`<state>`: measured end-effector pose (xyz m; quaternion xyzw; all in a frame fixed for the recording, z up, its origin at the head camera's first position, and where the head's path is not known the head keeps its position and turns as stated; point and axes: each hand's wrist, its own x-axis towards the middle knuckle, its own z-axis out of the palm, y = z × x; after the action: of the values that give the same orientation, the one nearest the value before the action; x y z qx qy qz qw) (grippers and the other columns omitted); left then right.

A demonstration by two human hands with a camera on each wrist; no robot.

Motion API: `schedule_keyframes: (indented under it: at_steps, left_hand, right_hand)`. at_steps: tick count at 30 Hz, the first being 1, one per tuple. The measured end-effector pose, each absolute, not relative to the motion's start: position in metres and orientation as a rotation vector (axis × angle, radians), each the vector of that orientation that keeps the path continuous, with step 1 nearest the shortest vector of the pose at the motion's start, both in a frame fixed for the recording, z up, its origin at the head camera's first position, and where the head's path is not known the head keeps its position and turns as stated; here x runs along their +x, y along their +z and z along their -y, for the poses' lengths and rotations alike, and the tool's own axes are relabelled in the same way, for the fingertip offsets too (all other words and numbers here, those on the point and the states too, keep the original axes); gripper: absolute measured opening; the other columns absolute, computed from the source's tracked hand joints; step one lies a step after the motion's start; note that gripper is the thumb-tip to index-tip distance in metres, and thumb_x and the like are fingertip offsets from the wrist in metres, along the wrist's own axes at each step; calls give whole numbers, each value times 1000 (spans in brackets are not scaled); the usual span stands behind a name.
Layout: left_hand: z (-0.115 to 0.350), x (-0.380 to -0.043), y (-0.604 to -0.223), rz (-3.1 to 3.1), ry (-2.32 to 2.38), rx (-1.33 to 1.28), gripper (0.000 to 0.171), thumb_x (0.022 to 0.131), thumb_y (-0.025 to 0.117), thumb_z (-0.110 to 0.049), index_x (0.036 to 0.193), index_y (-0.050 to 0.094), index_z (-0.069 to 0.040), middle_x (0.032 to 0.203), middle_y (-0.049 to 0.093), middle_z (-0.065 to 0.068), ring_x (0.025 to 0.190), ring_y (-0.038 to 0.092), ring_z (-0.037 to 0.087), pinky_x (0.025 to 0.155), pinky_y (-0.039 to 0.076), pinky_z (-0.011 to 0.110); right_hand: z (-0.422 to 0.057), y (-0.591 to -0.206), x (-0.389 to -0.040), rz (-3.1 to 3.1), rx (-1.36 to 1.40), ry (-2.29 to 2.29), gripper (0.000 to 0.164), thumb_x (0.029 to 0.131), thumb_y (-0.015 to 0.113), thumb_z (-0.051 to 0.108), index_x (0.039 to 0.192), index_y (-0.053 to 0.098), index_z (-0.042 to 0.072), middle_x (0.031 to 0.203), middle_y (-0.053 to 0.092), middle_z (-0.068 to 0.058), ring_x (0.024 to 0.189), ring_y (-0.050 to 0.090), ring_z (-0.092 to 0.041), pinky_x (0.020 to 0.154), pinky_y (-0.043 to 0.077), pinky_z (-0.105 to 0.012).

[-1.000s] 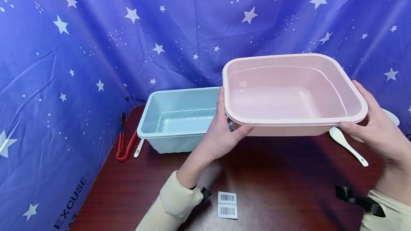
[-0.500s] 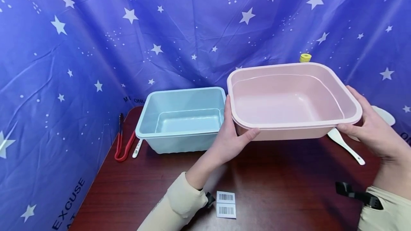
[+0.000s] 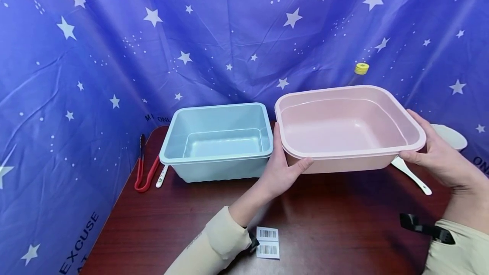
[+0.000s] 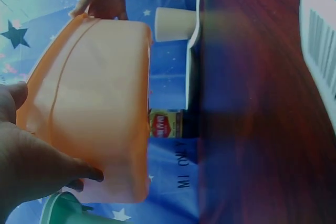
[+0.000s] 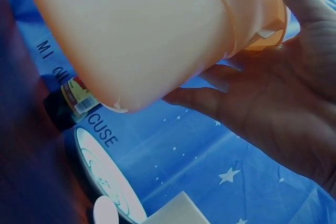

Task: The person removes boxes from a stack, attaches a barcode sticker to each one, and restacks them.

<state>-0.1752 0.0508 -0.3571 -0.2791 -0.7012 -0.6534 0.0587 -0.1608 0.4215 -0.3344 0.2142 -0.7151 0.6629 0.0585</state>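
Observation:
A pink plastic basin [image 3: 344, 133] is up off the dark wooden table, its inside bare. My left hand [image 3: 280, 175] grips its left end, thumb along the front side under the rim. At the opposite end my right hand [image 3: 443, 156] holds the rim corner, thumb in front. The left wrist view shows the basin's underside [image 4: 100, 108] apart from the tabletop. Just left of my left hand stands a light blue basin [image 3: 221, 169], with nothing visible inside. Behind the pink basin a bottle's yellow cap [image 3: 361, 68] sticks up; its label [image 4: 165, 123] appears in the left wrist view.
A white spoon [image 3: 412, 176] and a white dish [image 3: 451, 137] lie at the right, partly hidden. A pale cup [image 4: 176, 24] stands near them. Red-handled tongs [image 3: 143, 183] and a white patterned handle [image 3: 162, 177] lie far left. Barcode labels [image 3: 267, 243] lie in front. Starry curtain surrounds the table.
Both hands have lowered the pink basin, and its left end has shifted right, away from the blue basin. The yellow cap has come into view behind it.

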Motion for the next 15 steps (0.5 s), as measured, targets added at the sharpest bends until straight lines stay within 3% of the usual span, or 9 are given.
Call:
schedule_keyframes:
  at_steps: [8, 15]
  left_hand:
    - [-56, -177, -368, 2128, -2039, -806, 113, 88, 78, -13, 161, -9, -11, 167, 9, 5, 149, 19, 14, 121, 15, 34]
    - [-60, -178, -377, 2119, -2025, -796, 112, 88, 78, -10, 160, -8, -4, 167, 11, 10, 147, 23, 17, 121, 17, 35]
  right_hand:
    - [-428, -346, -164, 2443, 594, 1715, 95, 90, 67, -9, 162, 10, 14, 142, 37, 3, 118, 45, -2, 87, 39, -10]
    - [-427, -350, -167, 2440, 637, 1757, 98, 87, 65, -16, 163, 11, 13, 147, 34, -4, 122, 46, -6, 89, 40, -12]
